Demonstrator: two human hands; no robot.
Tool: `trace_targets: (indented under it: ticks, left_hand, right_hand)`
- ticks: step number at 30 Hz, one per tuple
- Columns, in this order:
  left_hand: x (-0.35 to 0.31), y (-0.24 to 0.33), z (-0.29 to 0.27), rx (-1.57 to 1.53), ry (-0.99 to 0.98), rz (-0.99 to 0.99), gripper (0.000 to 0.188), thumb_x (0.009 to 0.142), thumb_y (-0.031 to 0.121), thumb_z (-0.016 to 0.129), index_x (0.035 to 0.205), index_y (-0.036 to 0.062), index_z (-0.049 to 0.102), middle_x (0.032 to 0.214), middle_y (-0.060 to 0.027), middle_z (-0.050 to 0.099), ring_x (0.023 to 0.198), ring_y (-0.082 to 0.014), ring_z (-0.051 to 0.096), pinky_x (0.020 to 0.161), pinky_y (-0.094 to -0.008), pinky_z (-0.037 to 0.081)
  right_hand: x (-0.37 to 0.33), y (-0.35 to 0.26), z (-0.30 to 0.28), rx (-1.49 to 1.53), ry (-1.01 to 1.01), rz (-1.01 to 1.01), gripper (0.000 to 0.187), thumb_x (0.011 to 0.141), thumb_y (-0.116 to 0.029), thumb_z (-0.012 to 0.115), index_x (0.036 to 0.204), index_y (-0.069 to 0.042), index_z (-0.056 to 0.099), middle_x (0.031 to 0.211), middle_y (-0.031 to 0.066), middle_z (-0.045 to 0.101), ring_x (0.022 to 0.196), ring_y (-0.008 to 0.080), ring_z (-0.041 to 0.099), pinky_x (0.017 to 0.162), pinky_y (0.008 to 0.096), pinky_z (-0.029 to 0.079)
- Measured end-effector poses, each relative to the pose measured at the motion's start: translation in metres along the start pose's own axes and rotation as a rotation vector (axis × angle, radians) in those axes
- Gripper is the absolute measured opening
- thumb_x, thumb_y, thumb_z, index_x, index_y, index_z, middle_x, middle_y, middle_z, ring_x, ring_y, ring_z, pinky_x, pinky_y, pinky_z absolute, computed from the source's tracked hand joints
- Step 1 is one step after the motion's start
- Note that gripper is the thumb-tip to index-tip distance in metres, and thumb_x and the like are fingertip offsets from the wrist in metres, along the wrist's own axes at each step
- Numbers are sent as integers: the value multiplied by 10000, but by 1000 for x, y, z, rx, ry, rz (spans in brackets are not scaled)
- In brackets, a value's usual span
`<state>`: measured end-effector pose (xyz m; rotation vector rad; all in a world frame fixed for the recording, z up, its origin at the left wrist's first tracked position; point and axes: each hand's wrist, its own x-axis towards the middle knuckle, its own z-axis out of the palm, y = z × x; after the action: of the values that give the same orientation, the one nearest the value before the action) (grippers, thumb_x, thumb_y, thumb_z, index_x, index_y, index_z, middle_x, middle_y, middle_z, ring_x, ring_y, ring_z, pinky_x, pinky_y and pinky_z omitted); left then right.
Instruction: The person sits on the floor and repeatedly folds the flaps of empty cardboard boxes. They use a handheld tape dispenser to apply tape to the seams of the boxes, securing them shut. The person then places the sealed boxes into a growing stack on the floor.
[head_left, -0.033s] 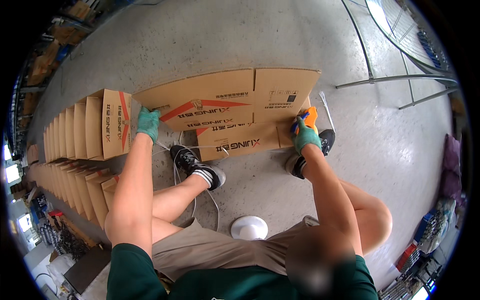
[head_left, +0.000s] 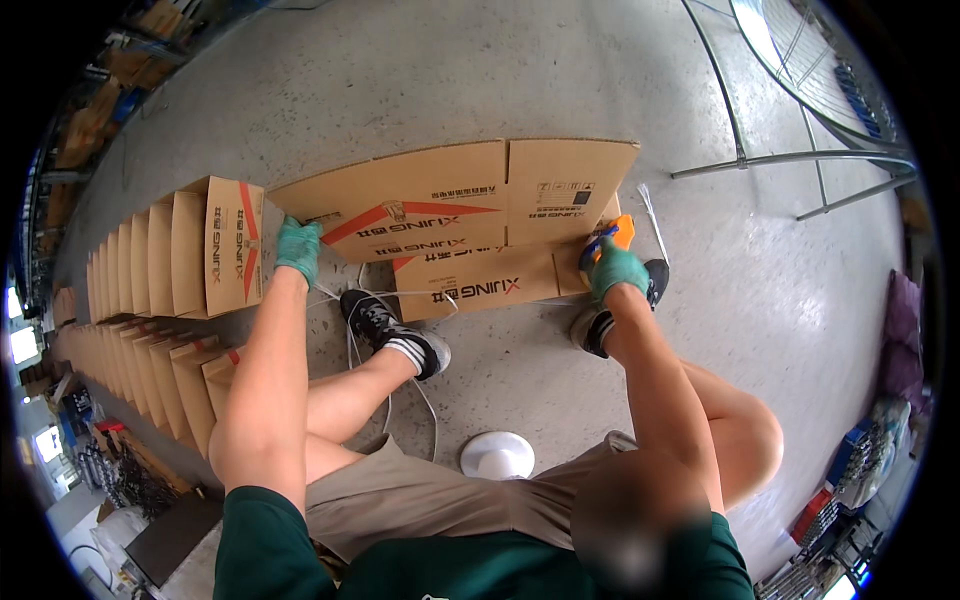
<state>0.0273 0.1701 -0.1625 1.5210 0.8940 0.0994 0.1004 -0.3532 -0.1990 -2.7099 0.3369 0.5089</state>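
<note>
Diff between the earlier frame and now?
Very little: the right hand edged slightly right, with the orange handheld tool still in it. Nothing visibly taken or released. Left hand still holds the carton; standing cartons unchanged.

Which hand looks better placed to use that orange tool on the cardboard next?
Probably the right hand: it grips the orange tool near the right end of the cardboard carton. The left hand holds the carton's left end, well away from the tool.
</note>
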Motion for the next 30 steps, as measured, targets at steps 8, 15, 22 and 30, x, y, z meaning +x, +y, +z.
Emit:
trace_targets:
  ticks: [8, 15, 22, 30]
  left_hand:
    - [-11, -22, -34, 10, -4, 21, 479, 904, -54, 576, 1357, 94, 525, 1224, -42, 617, 1011, -172, 600, 837, -294, 493]
    - [-66, 83, -4, 138, -68, 258, 378, 892, 334, 783, 1137, 87, 634, 1095, -15, 641, 1008, -134, 559, 890, -317, 464]
    - [-67, 98, -6, 500, 31, 248, 371, 882, 387, 786, 865, 41, 654, 807, -26, 646, 765, -150, 521, 752, -330, 473]
    - [-103, 107, 2, 814, 114, 569, 272, 949, 281, 673, 896, 18, 631, 735, -182, 597, 641, -255, 500, 668, -396, 472]
  right_hand:
    - [-53, -137, -121, -256, 471, -884, 673, 827, -154, 684, 1465, -188, 469, 1553, 112, 394, 1449, 410, 330, 1145, 626, 284]
    - [-75, -114, -129, -361, 358, -925, 782, 809, -59, 656, 1526, -196, 376, 1610, 84, 317, 1490, 428, 253, 1170, 665, 223]
    - [-95, -81, -131, -387, 341, -1044, 533, 807, -7, 644, 1304, -196, 612, 1564, 99, 406, 1457, 447, 328, 1167, 677, 222]
    - [-125, -123, -172, -103, 364, -1233, 166, 705, 27, 650, 804, -106, 636, 1501, 108, 485, 1426, 464, 368, 1176, 627, 281]
